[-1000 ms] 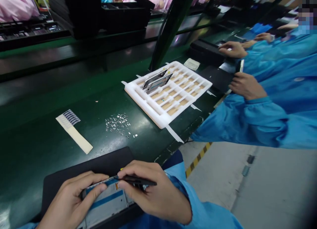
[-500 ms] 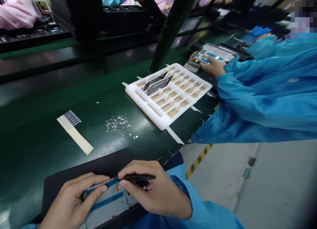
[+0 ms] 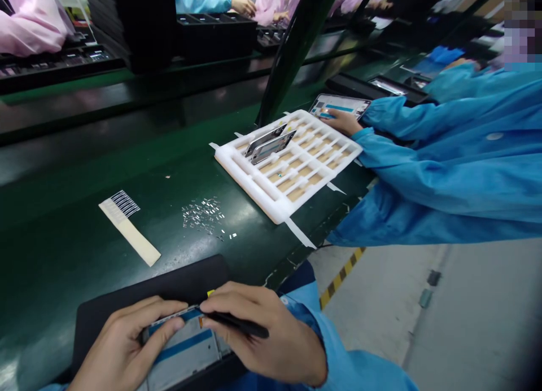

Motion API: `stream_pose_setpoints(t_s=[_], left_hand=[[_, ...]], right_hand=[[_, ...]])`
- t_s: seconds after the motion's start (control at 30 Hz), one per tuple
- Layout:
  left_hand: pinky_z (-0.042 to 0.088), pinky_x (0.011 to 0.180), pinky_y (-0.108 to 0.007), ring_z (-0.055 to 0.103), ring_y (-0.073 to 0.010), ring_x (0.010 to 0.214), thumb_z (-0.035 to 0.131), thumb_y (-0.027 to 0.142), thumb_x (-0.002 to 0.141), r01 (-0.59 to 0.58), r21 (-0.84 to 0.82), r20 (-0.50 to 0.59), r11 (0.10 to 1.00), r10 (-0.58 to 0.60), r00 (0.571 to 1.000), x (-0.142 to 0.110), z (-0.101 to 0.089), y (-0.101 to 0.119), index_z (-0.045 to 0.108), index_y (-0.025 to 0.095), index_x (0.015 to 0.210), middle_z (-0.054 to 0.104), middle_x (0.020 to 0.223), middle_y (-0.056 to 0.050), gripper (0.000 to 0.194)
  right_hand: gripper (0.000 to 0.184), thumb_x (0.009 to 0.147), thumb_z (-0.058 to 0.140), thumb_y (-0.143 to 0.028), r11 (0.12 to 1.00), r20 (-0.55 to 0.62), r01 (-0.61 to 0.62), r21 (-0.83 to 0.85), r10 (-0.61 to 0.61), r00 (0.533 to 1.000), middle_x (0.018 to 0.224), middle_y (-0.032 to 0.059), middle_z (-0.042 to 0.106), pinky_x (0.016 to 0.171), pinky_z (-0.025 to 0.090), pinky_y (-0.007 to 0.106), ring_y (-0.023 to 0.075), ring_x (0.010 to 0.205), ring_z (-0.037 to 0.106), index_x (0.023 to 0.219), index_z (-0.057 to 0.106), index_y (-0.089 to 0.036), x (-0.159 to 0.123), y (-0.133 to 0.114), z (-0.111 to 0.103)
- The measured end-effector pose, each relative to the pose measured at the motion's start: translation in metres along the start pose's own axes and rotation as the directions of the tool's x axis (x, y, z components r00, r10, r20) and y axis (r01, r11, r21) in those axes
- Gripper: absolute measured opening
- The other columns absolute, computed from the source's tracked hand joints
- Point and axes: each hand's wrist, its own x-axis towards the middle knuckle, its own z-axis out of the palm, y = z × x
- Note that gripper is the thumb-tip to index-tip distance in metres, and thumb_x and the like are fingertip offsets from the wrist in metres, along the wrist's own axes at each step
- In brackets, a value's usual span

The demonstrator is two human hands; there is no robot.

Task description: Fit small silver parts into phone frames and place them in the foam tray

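Left hand (image 3: 122,343) sits at seven o'clock, fingers curled over the far edge of a silver phone frame with a blue stripe (image 3: 182,351), thumb pressed on its face. The frame lies on a flat black mat (image 3: 144,286) at the near side of a dark green workbench (image 3: 55,210). At eight o'clock lies a cream paper strip with a black barcode (image 3: 127,227), and nearer the middle, a scatter of tiny silver metal pieces (image 3: 202,216). Right hand (image 3: 266,337), at six o'clock, pinches slim black tweezers (image 3: 243,325) between thumb and fingers, their tip at the frame's top edge. Dead centre stands a white foam tray with tan compartments (image 3: 254,185), two metal phone frames (image 3: 271,144) leaning in it towards twelve o'clock. At two o'clock, a co-worker's hand (image 3: 342,122) rests on a phone frame (image 3: 339,105) just beyond the tray, a bright blue sleeve (image 3: 423,171) stretching away towards three o'clock.
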Motion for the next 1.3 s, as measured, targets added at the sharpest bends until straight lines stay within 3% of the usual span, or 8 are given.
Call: stream_pose_setpoints(t_s=[0.17,0.53,0.87,1.03,1.23,1.3], left_hand=[[0.061,0.085,-0.010,0.084,-0.0123,0.096,0.068,0.037,0.104,-0.017,0.001,-0.025,1.000,0.017,1.000,0.000,0.001,0.000,0.080,0.043,0.128,0.085,0.106,0.006,0.027],[0.060,0.084,-0.008,0.083,-0.0101,0.093,0.069,0.040,0.103,0.004,-0.021,-0.064,1.000,-0.006,0.998,0.000,0.005,0.004,0.081,0.044,0.123,0.084,0.102,0.007,0.024],[0.061,0.087,-0.012,0.083,-0.0126,0.096,0.068,0.042,0.104,0.012,0.000,-0.057,1.000,-0.012,0.998,-0.001,0.007,-0.001,0.081,0.041,0.124,0.085,0.103,0.005,0.024],[0.063,0.085,-0.013,0.084,-0.0147,0.096,0.068,0.041,0.103,0.006,0.011,-0.078,1.000,-0.005,0.997,0.000,0.005,0.003,0.083,0.040,0.121,0.085,0.101,0.003,0.024],[0.064,0.082,-0.016,0.083,-0.0169,0.095,0.068,0.044,0.103,0.059,-0.055,-0.043,0.997,-0.061,0.997,0.000,0.004,0.004,0.084,0.038,0.122,0.085,0.104,0.001,0.025],[0.063,0.081,-0.017,0.082,-0.0167,0.093,0.068,0.043,0.103,0.063,-0.083,-0.038,0.995,-0.066,0.997,-0.001,0.005,0.006,0.084,0.038,0.121,0.085,0.102,0.001,0.025]], right_hand=[[0.020,0.107,0.067,-0.016,0.987,0.021,0.074,-0.145,-0.072,0.997,0.108,0.0148,0.082,0.088,0.068,0.032,0.0234,0.098,0.080,0.126,0.074,-0.013,-0.004,0.000,0.001],[0.016,0.105,0.070,-0.015,0.985,0.016,0.129,-0.113,-0.128,0.992,0.103,0.0127,0.083,0.084,0.067,0.029,0.0214,0.091,0.080,0.120,0.074,-0.012,-0.003,0.000,-0.002],[0.015,0.107,0.067,-0.015,0.989,0.051,0.109,-0.102,-0.104,0.993,0.103,0.0123,0.082,0.083,0.066,0.031,0.0210,0.089,0.077,0.121,0.074,-0.012,-0.002,0.001,-0.001],[0.018,0.113,0.059,-0.020,0.983,0.146,0.101,-0.151,-0.079,0.986,0.104,0.0117,0.081,0.084,0.066,0.031,0.0201,0.090,0.075,0.123,0.073,-0.014,0.001,-0.003,-0.007],[0.017,0.111,0.064,-0.020,0.994,0.174,0.045,-0.098,-0.027,0.984,0.108,0.0114,0.082,0.090,0.066,0.030,0.0204,0.098,0.078,0.122,0.075,-0.016,0.010,-0.005,-0.012],[0.016,0.110,0.064,-0.019,0.989,0.211,0.075,-0.129,-0.047,0.976,0.109,0.0119,0.082,0.089,0.066,0.029,0.0205,0.097,0.078,0.121,0.075,-0.015,0.013,-0.004,-0.014]])
